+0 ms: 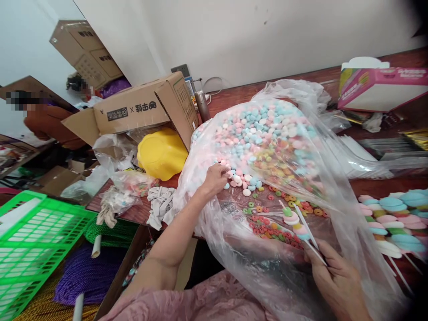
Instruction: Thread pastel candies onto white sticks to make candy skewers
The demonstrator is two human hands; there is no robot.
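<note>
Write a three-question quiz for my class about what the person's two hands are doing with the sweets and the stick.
1. True or false: the left hand reaches into the pastel sweets in the clear plastic bag.
2. What does the right hand hold?
A. a stick with sweets threaded on it
B. a yellow bowl
C. a green basket
3. Which lie nearer the person: ring sweets or pastel sweets?

Key
1. True
2. A, the stick
3. Ring sweets
</note>
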